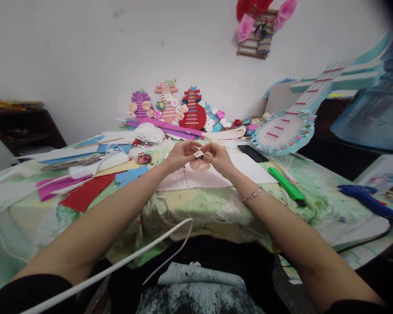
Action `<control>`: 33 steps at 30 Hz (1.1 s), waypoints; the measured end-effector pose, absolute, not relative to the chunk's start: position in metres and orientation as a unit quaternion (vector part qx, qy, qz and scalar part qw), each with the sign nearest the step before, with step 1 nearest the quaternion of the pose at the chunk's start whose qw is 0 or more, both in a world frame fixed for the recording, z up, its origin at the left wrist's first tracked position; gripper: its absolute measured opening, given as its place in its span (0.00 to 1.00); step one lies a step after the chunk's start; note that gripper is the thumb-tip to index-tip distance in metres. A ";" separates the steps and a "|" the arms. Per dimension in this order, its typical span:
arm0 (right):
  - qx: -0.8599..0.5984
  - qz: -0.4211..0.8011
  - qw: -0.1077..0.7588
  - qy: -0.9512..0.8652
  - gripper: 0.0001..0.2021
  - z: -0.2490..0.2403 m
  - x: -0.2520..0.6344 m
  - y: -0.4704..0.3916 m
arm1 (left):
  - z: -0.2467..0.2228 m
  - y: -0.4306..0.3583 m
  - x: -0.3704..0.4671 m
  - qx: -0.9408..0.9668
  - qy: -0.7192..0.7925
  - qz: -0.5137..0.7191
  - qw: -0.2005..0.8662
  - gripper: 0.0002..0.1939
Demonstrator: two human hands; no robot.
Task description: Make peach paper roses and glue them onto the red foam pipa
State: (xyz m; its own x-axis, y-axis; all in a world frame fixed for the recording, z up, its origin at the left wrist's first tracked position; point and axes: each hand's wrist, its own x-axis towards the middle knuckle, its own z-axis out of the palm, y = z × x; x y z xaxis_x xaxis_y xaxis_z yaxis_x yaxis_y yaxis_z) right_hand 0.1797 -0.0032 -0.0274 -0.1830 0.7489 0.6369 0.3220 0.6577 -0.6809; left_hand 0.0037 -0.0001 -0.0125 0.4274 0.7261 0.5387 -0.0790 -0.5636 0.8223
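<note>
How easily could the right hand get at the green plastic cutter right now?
Likely yes: the green plastic cutter lies uncovered, and nothing tall stands between it and the right hand, though its fingers look busy with a small pale piece.

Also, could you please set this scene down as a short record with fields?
left hand: fingertips on a small pale piece
right hand: fingertips on the same piece, facing the left
beneath: white sheet
right side: dark phone, green cutter, blue glue gun, large light-blue model instrument
left side: red strip, blue scrap
back: red model instrument, purple model instrument
</note>
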 end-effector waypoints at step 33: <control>-0.276 0.404 0.491 -0.721 0.11 -0.024 0.180 -0.016 | -0.013 0.006 -0.005 0.685 0.210 0.420 0.557 0.24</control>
State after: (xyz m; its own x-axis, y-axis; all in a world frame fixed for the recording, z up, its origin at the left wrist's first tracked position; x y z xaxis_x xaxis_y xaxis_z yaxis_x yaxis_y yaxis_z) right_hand 0.1796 -0.0155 -0.0242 -0.3656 0.7938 0.4860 0.0009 0.5225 -0.8527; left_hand -0.0050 0.0057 -0.0134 0.5587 0.7562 0.3407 -0.1805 -0.2901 0.9398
